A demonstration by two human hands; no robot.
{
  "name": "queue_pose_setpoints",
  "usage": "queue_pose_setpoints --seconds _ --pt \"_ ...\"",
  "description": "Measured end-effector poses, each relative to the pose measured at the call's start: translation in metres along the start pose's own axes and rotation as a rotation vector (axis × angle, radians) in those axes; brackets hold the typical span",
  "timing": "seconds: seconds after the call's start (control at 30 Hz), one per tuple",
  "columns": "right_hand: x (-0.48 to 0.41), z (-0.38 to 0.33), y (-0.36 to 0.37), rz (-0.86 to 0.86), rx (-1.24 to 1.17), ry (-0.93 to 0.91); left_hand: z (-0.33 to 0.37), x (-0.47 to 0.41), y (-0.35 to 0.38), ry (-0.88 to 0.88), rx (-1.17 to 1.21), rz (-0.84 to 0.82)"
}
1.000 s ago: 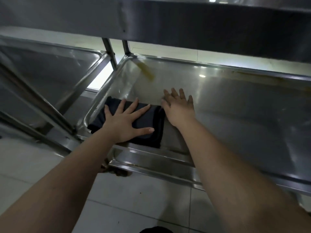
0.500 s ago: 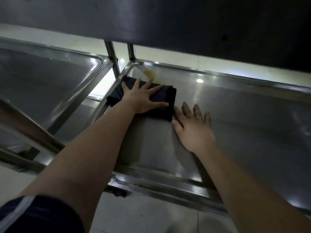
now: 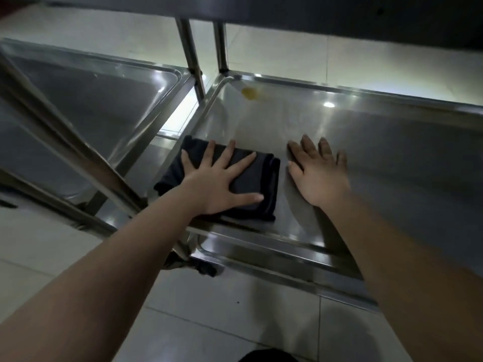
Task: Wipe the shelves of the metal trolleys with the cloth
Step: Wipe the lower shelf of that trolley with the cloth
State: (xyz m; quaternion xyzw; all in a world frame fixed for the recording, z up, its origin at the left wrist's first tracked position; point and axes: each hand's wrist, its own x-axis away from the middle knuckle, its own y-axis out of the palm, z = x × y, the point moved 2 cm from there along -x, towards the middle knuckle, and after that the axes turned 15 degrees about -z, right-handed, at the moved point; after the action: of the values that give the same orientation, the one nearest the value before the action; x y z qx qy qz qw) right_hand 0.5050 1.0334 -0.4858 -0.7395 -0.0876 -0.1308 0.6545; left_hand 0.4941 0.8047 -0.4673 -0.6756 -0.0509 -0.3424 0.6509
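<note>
A folded dark cloth (image 3: pixel 264 184) lies on the lower shelf (image 3: pixel 392 158) of the right metal trolley, near its front left corner. My left hand (image 3: pixel 217 181) presses flat on the cloth with fingers spread. Just right of the cloth, my right hand (image 3: pixel 318 173) rests flat on the bare steel, fingers straight. A small yellow stain (image 3: pixel 249 93) sits at the shelf's far left corner, beyond the cloth.
A second trolley's lower shelf (image 3: pixel 86 105) adjoins on the left, with upright posts (image 3: pixel 192 53) between the two. An upper shelf (image 3: pixel 339 14) overhangs the work area. A slanted steel bar (image 3: pixel 60 142) crosses at left. Pale tiled floor (image 3: pixel 209 322) lies below.
My left hand has pulled the cloth back from the far left corner toward the front edge, uncovering the yellow stain. My right hand stays flat on the shelf beside it.
</note>
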Motion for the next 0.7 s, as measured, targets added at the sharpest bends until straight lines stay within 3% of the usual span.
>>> queue_pose_setpoints --seconds 0.13,0.47,0.7 --pt "0.0 0.0 0.0 0.0 0.014 -0.005 -0.009 0.006 0.008 0.024 -0.015 0.062" --pt "-0.004 0.003 0.004 -0.001 0.036 0.003 0.003 -0.128 -0.073 0.0 -0.017 0.191" --pt "0.0 -0.001 0.004 -0.004 -0.001 0.004 0.002 -0.117 -0.074 -0.008 -0.017 0.154"
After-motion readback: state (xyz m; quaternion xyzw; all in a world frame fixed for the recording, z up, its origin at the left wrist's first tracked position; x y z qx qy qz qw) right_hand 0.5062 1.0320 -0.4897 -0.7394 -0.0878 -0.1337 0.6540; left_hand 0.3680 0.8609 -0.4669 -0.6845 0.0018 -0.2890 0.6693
